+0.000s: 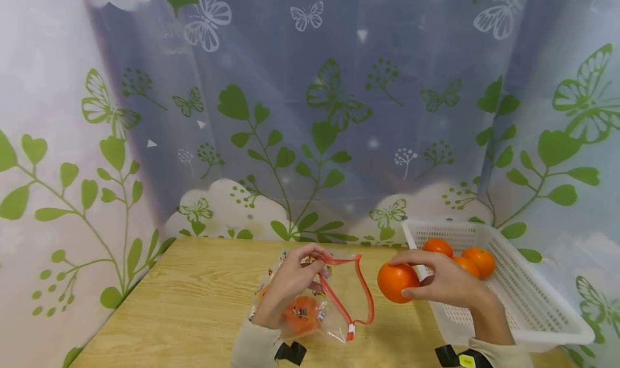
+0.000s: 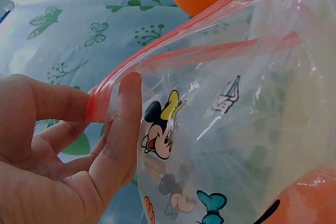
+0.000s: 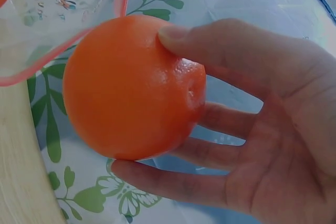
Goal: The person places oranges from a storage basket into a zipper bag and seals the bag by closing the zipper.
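Observation:
My left hand (image 1: pixel 297 279) pinches the red-edged mouth of a clear zip bag (image 2: pixel 194 124) printed with cartoon figures. The mouth gapes toward the right, its red zip strip (image 1: pixel 366 292) standing apart on both sides. Inside the bag lies an orange (image 1: pixel 301 314), and a bit more orange colour shows under the left wrist. In my right hand (image 1: pixel 448 279) is another orange (image 3: pixel 134 87), gripped between thumb and fingers. It hangs just to the right of the bag's opening, outside it, between bag and basket.
A white plastic basket (image 1: pixel 528 298) with slotted walls stands on the right of the wooden table (image 1: pixel 194 292). Several oranges (image 1: pixel 479 261) sit at its far left end, partly behind my right hand. A patterned curtain (image 1: pixel 290 142) with leaves and butterflies hangs behind the table.

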Demonstrator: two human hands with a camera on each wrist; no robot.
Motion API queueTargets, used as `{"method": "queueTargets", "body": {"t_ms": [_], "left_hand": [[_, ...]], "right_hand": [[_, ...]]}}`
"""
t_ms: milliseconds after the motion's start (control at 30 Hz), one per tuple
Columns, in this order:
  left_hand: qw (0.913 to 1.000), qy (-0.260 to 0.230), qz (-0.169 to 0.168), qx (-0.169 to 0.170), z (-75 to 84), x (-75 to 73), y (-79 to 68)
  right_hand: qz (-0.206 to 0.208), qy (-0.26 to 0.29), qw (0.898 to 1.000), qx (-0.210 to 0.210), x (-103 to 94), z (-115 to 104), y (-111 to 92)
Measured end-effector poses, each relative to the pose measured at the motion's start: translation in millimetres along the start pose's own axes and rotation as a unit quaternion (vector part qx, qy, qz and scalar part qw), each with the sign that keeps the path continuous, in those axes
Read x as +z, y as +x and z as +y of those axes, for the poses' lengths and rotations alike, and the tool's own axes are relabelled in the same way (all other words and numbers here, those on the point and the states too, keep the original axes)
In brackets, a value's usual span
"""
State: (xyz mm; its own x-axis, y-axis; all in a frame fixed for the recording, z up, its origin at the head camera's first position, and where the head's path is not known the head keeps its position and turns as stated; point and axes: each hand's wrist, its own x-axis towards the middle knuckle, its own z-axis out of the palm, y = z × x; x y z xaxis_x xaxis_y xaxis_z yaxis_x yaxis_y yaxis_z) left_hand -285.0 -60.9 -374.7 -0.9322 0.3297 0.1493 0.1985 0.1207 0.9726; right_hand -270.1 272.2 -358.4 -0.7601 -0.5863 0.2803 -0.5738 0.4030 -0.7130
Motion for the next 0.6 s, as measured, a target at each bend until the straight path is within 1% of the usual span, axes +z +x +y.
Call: {"method": "queueTargets", "body": {"t_ms": [167,333,600], "left_hand": [[1.0,0.003,0.002,0.002,1.0,-0.5,-0.3],[1.0,-0.002,0.003,-0.005,0.6,-0.3,-0.6],[1.0,0.005,0.004,0.008,0.6,-1.1,-1.7]], "right_hand": [[0.013,-0.012,1.0,0.006,3.5,-2.4,2.2],[0.018,-0.027,0.999,0.011,8.5,-4.2,3.5],[0.023,-0.051,0.998,0.02,12.3,-9.1,5.1]]}}
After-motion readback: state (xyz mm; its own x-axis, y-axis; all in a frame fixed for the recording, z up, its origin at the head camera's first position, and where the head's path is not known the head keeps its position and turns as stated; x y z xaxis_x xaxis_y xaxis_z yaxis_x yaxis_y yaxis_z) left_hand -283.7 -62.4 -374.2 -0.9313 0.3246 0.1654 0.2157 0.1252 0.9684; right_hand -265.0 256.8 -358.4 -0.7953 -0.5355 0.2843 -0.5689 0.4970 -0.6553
